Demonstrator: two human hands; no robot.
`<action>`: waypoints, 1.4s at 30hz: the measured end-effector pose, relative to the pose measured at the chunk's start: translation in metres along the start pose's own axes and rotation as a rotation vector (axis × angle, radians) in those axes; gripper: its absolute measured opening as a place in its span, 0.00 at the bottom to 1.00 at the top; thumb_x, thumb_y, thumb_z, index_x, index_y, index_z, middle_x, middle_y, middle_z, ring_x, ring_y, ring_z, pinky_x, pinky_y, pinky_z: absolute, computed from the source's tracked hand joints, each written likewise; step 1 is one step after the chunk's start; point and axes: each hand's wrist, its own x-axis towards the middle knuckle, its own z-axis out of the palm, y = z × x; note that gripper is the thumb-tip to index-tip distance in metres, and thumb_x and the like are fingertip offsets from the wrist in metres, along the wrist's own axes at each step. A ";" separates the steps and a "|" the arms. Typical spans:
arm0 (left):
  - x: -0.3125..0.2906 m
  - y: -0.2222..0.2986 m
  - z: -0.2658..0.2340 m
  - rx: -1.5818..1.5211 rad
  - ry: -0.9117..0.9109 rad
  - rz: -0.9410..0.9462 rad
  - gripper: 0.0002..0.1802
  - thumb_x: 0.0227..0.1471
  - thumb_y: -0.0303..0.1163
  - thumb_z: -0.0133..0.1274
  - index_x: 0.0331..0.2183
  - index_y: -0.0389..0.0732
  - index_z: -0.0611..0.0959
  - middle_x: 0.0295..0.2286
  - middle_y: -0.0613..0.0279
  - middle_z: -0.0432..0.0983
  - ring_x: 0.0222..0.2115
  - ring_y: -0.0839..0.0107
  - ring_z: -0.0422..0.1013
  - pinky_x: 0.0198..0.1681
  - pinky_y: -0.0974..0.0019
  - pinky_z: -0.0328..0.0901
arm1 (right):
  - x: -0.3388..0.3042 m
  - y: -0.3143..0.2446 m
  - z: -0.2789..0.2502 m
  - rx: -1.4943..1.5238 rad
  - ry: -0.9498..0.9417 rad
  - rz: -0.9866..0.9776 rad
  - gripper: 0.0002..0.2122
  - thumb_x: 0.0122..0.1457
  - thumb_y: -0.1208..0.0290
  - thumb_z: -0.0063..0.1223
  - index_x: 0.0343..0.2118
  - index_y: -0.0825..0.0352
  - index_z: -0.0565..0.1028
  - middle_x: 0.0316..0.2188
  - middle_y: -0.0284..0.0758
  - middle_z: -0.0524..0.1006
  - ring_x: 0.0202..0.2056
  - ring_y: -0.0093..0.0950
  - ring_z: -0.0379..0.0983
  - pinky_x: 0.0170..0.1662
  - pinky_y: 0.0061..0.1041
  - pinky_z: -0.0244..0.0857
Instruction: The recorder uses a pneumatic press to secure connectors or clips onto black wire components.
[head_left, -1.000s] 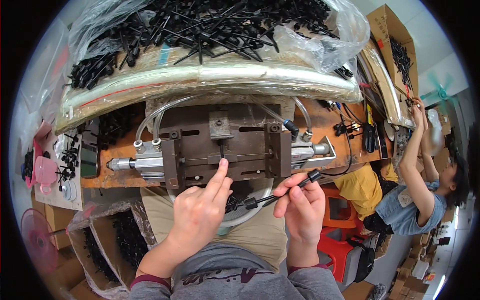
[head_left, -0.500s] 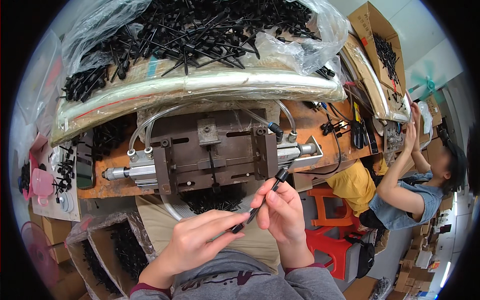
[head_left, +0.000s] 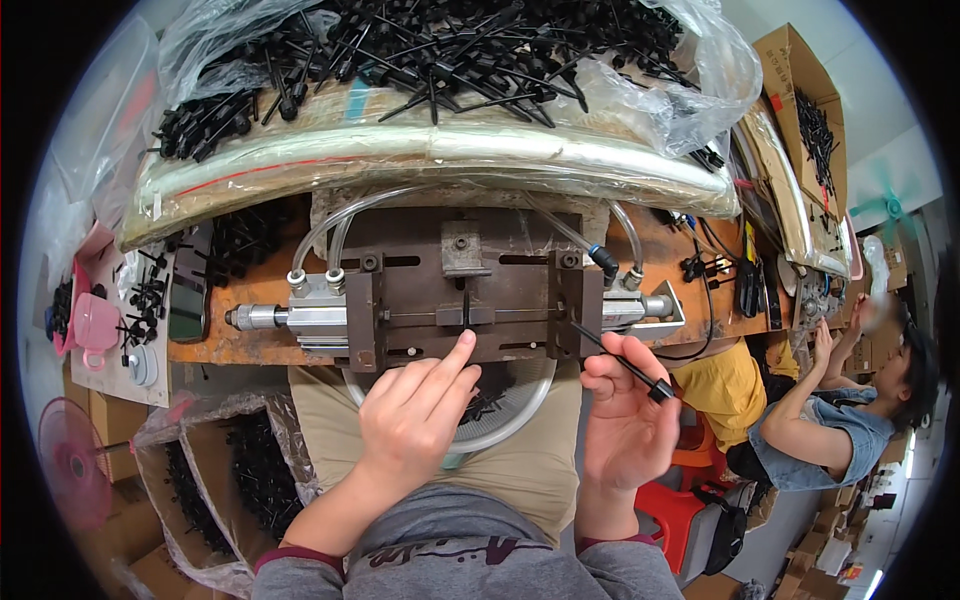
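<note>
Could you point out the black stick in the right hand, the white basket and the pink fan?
Black stick [head_left: 627,364]: head view, on its thin shaft.
White basket [head_left: 497,438]: head view, on its rim nearest the person.
Pink fan [head_left: 77,465]: head view, near the middle of its round front.

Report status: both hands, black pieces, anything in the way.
Left hand: index finger at lower end of upright black piece in brown fixture. Right hand: holding second black piece, clear of fixture. No obstruction seen at left index finger.
</note>
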 end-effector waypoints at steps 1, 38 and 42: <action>0.001 0.001 0.001 0.018 -0.014 -0.003 0.15 0.32 0.26 0.64 0.30 0.38 0.82 0.43 0.58 0.78 0.26 0.69 0.72 0.29 0.68 0.64 | -0.002 0.000 -0.004 -0.037 -0.029 0.011 0.33 0.63 0.48 0.37 0.53 0.82 0.63 0.51 0.55 0.67 0.47 0.45 0.73 0.50 0.37 0.69; -0.025 -0.003 -0.026 -0.332 -0.206 -0.003 0.22 0.38 0.47 0.65 0.32 0.42 0.83 0.31 0.66 0.80 0.19 0.75 0.72 0.21 0.74 0.62 | 0.002 0.037 0.020 -1.296 -0.652 -0.413 0.12 0.45 0.77 0.59 0.34 0.71 0.76 0.48 0.43 0.75 0.25 0.25 0.74 0.29 0.19 0.67; -0.027 -0.005 -0.027 -0.356 -0.184 0.027 0.19 0.38 0.46 0.66 0.29 0.42 0.84 0.27 0.69 0.80 0.20 0.77 0.73 0.20 0.76 0.61 | 0.007 0.041 0.023 -1.457 -0.713 -0.454 0.12 0.44 0.76 0.54 0.35 0.71 0.75 0.51 0.43 0.73 0.18 0.19 0.69 0.25 0.17 0.63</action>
